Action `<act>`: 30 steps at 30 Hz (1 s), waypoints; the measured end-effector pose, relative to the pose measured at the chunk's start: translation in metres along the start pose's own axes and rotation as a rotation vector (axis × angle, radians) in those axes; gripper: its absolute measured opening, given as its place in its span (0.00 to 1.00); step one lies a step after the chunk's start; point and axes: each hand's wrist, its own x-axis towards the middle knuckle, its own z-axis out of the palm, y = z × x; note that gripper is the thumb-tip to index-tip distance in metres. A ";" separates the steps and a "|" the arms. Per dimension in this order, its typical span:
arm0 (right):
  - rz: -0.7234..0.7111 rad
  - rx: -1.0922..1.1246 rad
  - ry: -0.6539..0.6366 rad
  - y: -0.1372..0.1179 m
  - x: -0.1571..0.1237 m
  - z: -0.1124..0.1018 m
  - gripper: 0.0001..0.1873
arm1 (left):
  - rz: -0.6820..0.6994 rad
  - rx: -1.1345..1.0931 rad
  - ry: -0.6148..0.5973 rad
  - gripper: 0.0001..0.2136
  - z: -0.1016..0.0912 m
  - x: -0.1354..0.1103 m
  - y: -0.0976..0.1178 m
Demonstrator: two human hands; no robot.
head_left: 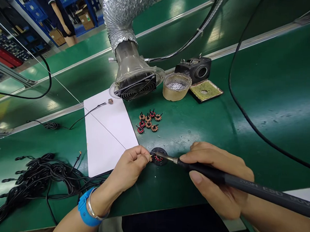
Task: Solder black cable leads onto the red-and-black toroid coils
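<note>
My right hand grips a soldering iron like a pen, its metal tip over a small toroid coil with red windings. That coil sits on a round black holder on the green bench. Just left of the holder, the closed fingertips of my left hand pinch a cable end, with a bit of yellowish wire showing at the tips. A thin solder wire runs from the upper left down to this hand. Whether tip, coil lead and wire touch is too small to tell.
Several toroid coils lie beyond the holder, right of a white sheet. A fume extractor hangs above. Behind are a solder pot, a sponge and an iron stand. Black cables pile at left. A person stands far back.
</note>
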 end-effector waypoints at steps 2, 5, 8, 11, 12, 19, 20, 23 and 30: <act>-0.008 0.003 0.034 0.002 0.000 0.000 0.15 | -0.006 -0.002 -0.007 0.06 0.000 0.000 0.000; 0.034 -0.020 0.045 0.005 0.003 0.002 0.17 | 0.014 0.020 -0.027 0.08 -0.002 -0.002 0.000; 0.017 -0.100 -0.106 0.009 0.010 0.010 0.15 | 0.061 0.072 -0.060 0.10 -0.005 -0.004 -0.001; -0.043 -0.182 -0.326 0.014 0.016 0.020 0.12 | 0.107 0.121 -0.097 0.11 -0.007 -0.006 -0.004; -0.058 -0.207 -0.379 0.016 0.017 0.022 0.13 | 0.127 0.141 -0.103 0.12 -0.008 -0.006 -0.004; -0.109 -0.276 -0.454 0.021 0.013 0.027 0.16 | 0.254 0.355 -0.042 0.12 -0.005 -0.014 0.000; -0.091 -0.266 -0.447 0.021 0.012 0.027 0.17 | 0.257 0.376 -0.025 0.12 -0.005 -0.014 0.001; -0.034 -0.212 -0.446 0.021 0.009 0.027 0.19 | 0.237 0.367 -0.013 0.13 -0.005 -0.013 -0.002; -0.006 -0.201 -0.448 0.020 0.004 0.030 0.18 | 0.126 0.131 -0.060 0.12 -0.002 -0.006 -0.010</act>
